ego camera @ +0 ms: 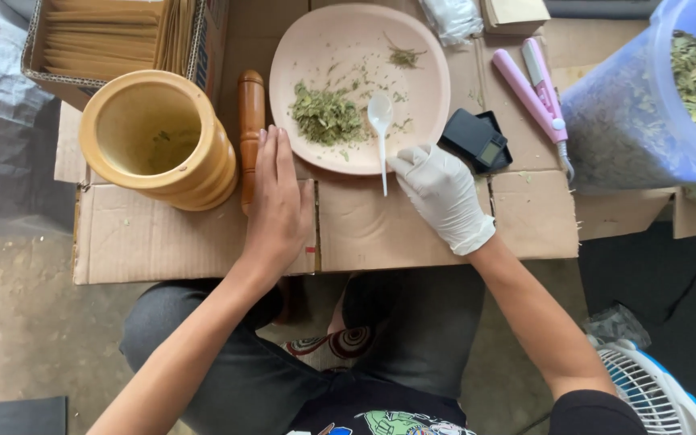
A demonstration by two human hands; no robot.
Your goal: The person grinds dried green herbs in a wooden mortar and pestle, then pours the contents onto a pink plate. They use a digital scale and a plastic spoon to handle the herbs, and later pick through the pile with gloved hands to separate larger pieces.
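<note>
My bare left hand (278, 201) lies flat on the cardboard (364, 225), fingers together, its fingertips just short of the pink plate (316, 48) and beside the wooden pestle (250, 121). My right hand (442, 193) wears a white glove and rests at the plate's near right edge, fingers curled loosely next to the handle of a white plastic spoon (381, 129). The spoon's bowl lies on the plate beside a small heap of dried green leaves (325, 114). Whether the gloved fingers touch the spoon handle is unclear.
A yellow wooden mortar (159, 137) stands at left. Behind it sits a box of brown envelopes (110, 36). A small black scale (477, 138) and a pink sealer tool (535, 89) lie right of the plate. A clear tub of dried leaves (654, 97) stands far right. A fan (654, 391) is at lower right.
</note>
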